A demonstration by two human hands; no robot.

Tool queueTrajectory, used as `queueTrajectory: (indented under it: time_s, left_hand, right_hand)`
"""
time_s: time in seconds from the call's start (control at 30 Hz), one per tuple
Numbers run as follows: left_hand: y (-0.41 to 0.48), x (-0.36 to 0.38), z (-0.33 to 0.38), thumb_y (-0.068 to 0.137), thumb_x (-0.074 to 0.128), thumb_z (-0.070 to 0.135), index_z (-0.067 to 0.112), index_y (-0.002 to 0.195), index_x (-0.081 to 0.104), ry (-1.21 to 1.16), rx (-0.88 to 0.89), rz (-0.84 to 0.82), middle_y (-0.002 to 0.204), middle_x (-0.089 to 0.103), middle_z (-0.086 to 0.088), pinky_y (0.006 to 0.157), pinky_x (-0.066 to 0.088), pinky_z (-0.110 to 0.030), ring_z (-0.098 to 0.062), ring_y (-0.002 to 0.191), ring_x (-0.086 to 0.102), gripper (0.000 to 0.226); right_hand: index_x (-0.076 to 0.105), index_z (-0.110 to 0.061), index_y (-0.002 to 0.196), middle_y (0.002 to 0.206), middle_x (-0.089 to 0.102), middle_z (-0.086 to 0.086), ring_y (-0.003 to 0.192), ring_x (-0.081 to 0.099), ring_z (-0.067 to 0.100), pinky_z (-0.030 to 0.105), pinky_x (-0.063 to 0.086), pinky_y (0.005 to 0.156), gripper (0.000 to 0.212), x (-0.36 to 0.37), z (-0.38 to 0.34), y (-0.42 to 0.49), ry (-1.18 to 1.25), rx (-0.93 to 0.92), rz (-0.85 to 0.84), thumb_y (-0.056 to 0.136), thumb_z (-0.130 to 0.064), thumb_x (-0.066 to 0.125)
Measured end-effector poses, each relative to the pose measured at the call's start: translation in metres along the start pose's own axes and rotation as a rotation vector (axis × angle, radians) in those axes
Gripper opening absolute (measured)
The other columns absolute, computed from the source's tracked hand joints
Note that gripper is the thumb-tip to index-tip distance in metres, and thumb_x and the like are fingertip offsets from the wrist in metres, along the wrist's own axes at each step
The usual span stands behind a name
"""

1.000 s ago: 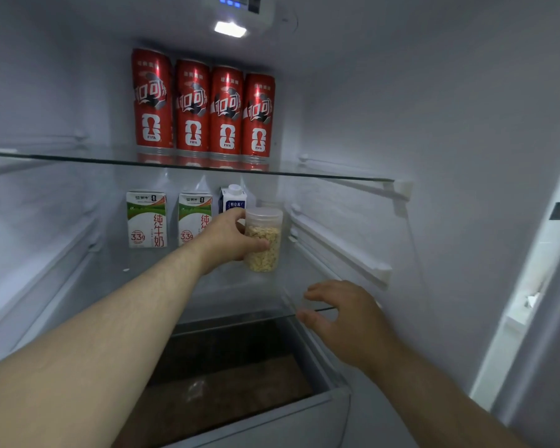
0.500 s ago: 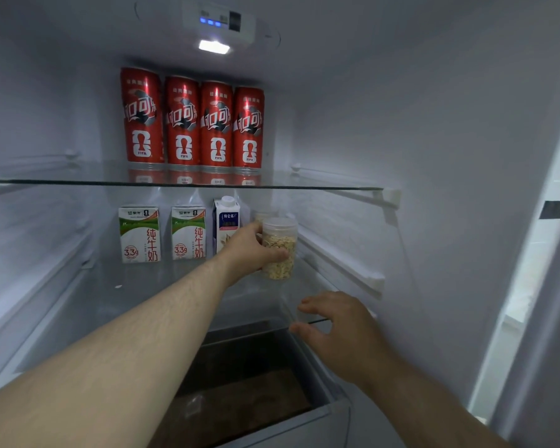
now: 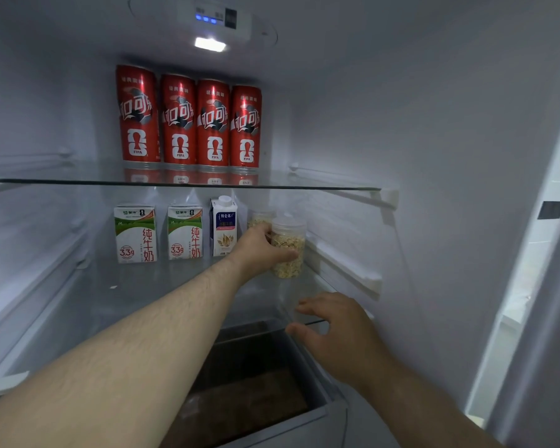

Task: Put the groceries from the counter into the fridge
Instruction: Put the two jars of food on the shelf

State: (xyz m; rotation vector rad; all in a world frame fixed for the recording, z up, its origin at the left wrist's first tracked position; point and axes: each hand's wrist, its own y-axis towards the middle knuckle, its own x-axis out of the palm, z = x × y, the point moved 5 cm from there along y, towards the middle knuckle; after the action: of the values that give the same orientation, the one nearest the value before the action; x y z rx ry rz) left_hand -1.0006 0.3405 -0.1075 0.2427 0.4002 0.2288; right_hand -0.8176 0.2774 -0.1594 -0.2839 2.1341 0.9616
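Note:
My left hand (image 3: 261,247) reaches deep into the fridge and grips a clear plastic jar of oat flakes (image 3: 290,253) at the right end of the middle glass shelf (image 3: 162,286). A second, similar jar (image 3: 259,218) stands just behind my hand. To the left on this shelf stand a blue and white carton (image 3: 223,226) and two green and white milk cartons (image 3: 136,234). My right hand (image 3: 337,328) hovers at the shelf's front right corner, fingers loosely spread and holding nothing.
Several red cola cans (image 3: 188,121) line the back of the upper glass shelf (image 3: 304,186). An open dark drawer (image 3: 249,383) sits below. The fridge's right wall carries shelf rails (image 3: 343,266), and its door frame (image 3: 524,286) is at far right.
My left hand has carried the jar to the right and further back along the middle shelf, next to the other jar. My right hand has stayed near the shelf's front corner.

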Motion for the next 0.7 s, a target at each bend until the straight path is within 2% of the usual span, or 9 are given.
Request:
queueTrajectory:
  time_s: [0.27, 0.47, 0.7]
  left_hand:
    - [0.001, 0.0061, 0.0018, 0.076, 0.082, 0.018, 0.022, 0.12, 0.057, -0.024, 0.002, -0.015, 0.102, 0.068, 0.005, 0.087, 0.057, -0.036, -0.011, 0.093, 0.066, 0.051]
    - [-0.0003, 0.0073, 0.0015, 0.076, 0.082, 0.019, 0.022, 0.125, 0.056, -0.02, 0.004, -0.022, 0.105, 0.068, 0.004, 0.083, 0.057, -0.03, -0.011, 0.094, 0.066, 0.056]
    - [-0.0074, 0.0086, 0.0031, 0.076, 0.082, 0.022, 0.02, 0.131, 0.052, 0.034, -0.02, -0.08, 0.108, 0.066, 0.007, 0.079, 0.052, -0.021, -0.006, 0.096, 0.064, 0.062]
  right_hand:
    - [0.07, -0.026, 0.118, 0.113, 0.058, -0.024, 0.108, 0.047, -0.006, 0.007, 0.029, 0.092, 0.047, 0.0, 0.0001, 0.0, 0.025, -0.011, 0.024, 0.08, -0.053, 0.072]
    - [0.07, -0.025, 0.118, 0.114, 0.06, -0.021, 0.103, 0.043, -0.011, 0.0, 0.026, 0.087, 0.045, -0.0009, -0.0018, 0.0003, 0.021, -0.023, 0.018, 0.081, -0.051, 0.072]
    - [0.068, -0.026, 0.122, 0.116, 0.058, -0.022, 0.104, 0.041, -0.011, -0.001, 0.025, 0.088, 0.048, -0.0001, 0.0008, 0.0007, 0.017, -0.018, 0.016, 0.082, -0.052, 0.07]
